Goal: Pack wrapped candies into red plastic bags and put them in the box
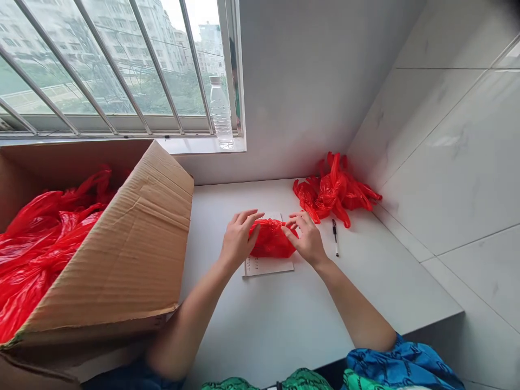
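Red plastic bag (272,239), bunched into a small wad, is being held down on a sheet of printed paper (268,266) near the middle of the white desk (260,319), closer to its far edge than to its near edge. It is being clasped from both sides. The left hand (238,241) is being laid against its left side, with the left fingers (247,216) spread over the top of the plastic. The right hand (306,238) is being pressed against its right side, with the right fingers (296,221) slightly curled and their tips bearing on the bag; whether a fold is being pinched by them cannot be told.

A heap of loose red bags (335,189) is being propped against the tiled wall (447,162) at the desk's far right corner, and a black pen (335,236) is being kept just beside it. More red bags (40,244) are being held in a cardboard box (109,254) over the desk's left edge. A water bottle (221,112) is being stood on the sill of a barred window (114,65) beyond the far edge.
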Available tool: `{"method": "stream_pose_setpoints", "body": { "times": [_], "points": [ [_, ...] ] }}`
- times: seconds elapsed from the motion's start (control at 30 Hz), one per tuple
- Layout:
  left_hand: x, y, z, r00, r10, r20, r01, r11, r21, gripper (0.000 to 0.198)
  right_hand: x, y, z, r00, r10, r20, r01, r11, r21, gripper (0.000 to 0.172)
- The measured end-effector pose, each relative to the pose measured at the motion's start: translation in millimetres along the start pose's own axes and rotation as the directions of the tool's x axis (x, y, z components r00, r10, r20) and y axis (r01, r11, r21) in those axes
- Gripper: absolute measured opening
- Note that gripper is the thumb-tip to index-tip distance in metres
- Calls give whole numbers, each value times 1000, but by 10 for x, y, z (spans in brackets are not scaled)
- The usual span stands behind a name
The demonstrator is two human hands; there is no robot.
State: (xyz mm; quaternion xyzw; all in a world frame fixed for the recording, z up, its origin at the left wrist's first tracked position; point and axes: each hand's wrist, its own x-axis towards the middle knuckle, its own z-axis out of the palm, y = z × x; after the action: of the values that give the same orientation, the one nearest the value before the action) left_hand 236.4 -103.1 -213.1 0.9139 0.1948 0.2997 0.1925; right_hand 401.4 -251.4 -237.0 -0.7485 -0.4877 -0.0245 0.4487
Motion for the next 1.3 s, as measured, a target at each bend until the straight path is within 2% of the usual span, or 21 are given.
{"method": "stream_pose_setpoints", "body": {
  "times": [0.1, 0.17, 0.27, 0.37, 0.43, 0.5, 0.6, 0.67, 0.73, 0.77, 0.83, 0.9, 0.97, 1.07, 1.13, 1.2, 1.23, 1.3],
  "points": [
    [64, -75, 156, 987, -25, 158, 1, 989, 145, 28, -30, -50, 112, 999, -46, 19, 47, 995, -85, 28],
    [40, -87, 205, 986, -29, 166, 3, 988, 152, 20, -43, -76, 165, 998, -44, 33, 47, 992, -115, 32],
    [-9, -70, 201, 995, 0, 95, -9, 995, 102, 16, -41, -100, 191, 996, -54, 64, 62, 990, -124, 24],
    [-22, -113, 107, 1000, -4, 10, 4, 999, 37, 18, -11, -72, 102, 997, -57, 49, 60, 996, -72, 16],
    [-23, -200, 1, 995, -64, -77, 64, 998, -11, 18, 13, -17, -19, 1000, -6, -21, 5, 1000, -14, 14],
    [-35, -295, -115, 972, -175, -156, 169, 984, -50, 19, 30, 45, -145, 995, 67, -80, -62, 996, 61, 12],
    [-72, -330, -242, 934, -296, -199, 286, 955, -76, 24, 23, 74, -252, 995, 82, -59, -73, 986, 147, 9],
    [-95, -251, -264, 959, -227, -167, 218, 973, -69, 32, -3, 20, -242, 1000, 26, 0, -26, 985, 171, 8],
    [-107, -128, -233, 996, -65, -69, 64, 998, -23, 40, -36, -75, -185, 998, -8, 57, -2, 985, 170, 20],
    [-109, -72, -203, 1000, 9, -8, -9, 1000, 15, 43, -51, -124, -149, 997, -8, 76, -4, 987, 161, 30],
    [-109, -6, -131, 992, 106, 74, -113, 988, 103, 37, -71, -196, -83, 995, -2, 102, -11, 992, 124, 39],
    [-110, -18, -71, 987, 143, 79, -155, 974, 168, 21, -70, -211, -50, 993, -18, 120, 8, 996, 90, 26],
    [-116, -89, -53, 990, 141, 15, -141, 973, 185, 20, -50, -162, -64, 996, -22, 90, 13, 995, 96, 16],
    [-134, -204, -116, 985, 14, -169, -1, 997, 74, 20, 2, -22, -138, 988, 119, -99, -90, 962, 259, 24],
    [-146, -219, -186, 951, -126, -283, 112, 992, -65, 20, 29, 56, -177, 946, 258, -198, -157, 896, 415, 28],
    [-152, -162, -237, 915, -205, -349, 158, 975, -157, 23, 37, 76, -184, 919, 326, -222, -175, 842, 510, 30],
    [-150, -113, -247, 915, -192, -354, 142, 976, -164, 26, 30, 61, -177, 919, 332, -215, -175, 829, 530, 31],
    [-136, -7, -234, 950, -80, -301, 53, 994, -97, 37, 2, -3, -158, 934, 310, -176, -171, 823, 541, 31]
  ]
}}
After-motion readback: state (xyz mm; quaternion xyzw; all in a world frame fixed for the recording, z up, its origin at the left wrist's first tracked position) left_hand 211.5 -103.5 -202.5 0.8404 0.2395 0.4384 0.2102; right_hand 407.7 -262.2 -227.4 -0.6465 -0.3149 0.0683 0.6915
